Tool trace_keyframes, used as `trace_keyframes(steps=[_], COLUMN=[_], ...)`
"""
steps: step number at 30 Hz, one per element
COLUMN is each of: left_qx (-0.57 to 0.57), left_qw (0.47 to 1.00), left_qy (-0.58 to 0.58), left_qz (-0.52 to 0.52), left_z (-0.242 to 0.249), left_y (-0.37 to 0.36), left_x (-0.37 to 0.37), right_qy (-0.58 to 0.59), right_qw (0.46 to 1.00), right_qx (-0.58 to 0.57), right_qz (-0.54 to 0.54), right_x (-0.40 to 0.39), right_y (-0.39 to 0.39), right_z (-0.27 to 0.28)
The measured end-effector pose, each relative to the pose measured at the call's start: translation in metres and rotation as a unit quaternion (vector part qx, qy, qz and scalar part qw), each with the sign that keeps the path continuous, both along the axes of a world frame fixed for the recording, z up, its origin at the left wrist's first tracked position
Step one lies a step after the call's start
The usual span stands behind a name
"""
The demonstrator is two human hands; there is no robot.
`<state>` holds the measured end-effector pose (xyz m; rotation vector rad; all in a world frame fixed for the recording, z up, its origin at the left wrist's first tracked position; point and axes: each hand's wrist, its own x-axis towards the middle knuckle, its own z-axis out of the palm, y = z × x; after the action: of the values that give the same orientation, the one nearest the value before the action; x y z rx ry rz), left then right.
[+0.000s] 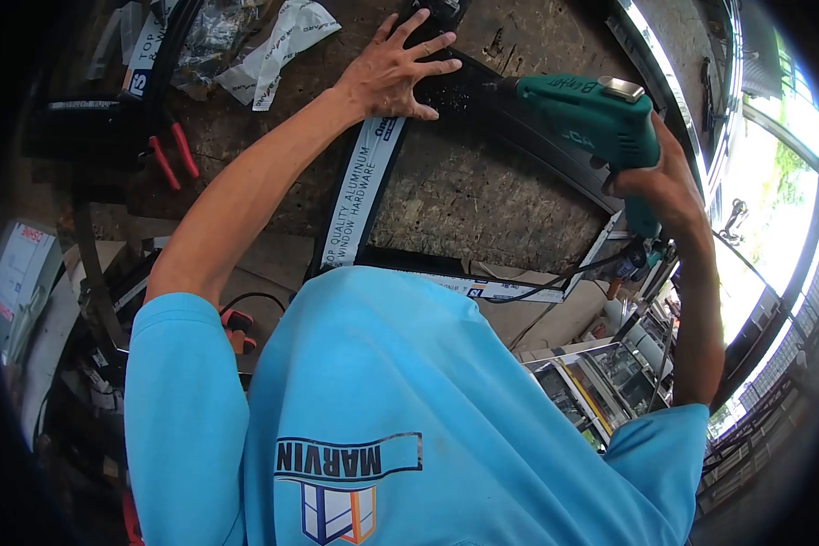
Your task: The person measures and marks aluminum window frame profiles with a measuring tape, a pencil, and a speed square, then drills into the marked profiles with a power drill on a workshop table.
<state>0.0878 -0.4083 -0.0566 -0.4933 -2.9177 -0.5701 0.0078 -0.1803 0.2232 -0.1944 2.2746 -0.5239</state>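
Observation:
My right hand (669,182) grips a green power drill (591,114) by its handle, its nose aimed left at a dark aluminium window frame (519,127). Fingers spread, my left hand (396,71) lies flat over the frame's corner, pressing on the dark profile there. Printed protective tape (359,191) runs along the frame's near-left member. The drill's tip meets the dark profile a short way right of my left fingers.
Red-handled pliers (173,156) lie on the worn wooden bench (464,205), left of the frame. Crumpled printed film (278,45) sits at the back left. A black cord (546,287) trails below the drill. Long metal profiles (660,64) curve along the right.

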Motion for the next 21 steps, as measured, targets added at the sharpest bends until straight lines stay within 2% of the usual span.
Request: trace_keyframes(steps=[2,4,10,21], left_qx=[-0.019,-0.014,-0.002,0.004], left_qw=[0.998,0.999,0.999,0.999], left_qy=[-0.051,-0.047,-0.042,-0.048], left_qz=[0.013,0.015,0.013,0.016], left_z=[0.005,0.005,0.003,0.002], left_y=[0.001,0.001,0.001,0.001], left_x=[0.002,0.002,0.002,0.002], right_qy=[0.032,0.043,0.071,0.051], right_qw=[0.999,0.998,0.995,0.997], right_qx=[0.005,0.041,0.027,0.021], right_qz=[0.019,0.032,0.057,0.052], right_x=[-0.007,-0.012,-0.012,-0.014], right_y=[0.003,0.003,0.008,0.003], right_z=[-0.008,-0.012,-0.022,-0.025])
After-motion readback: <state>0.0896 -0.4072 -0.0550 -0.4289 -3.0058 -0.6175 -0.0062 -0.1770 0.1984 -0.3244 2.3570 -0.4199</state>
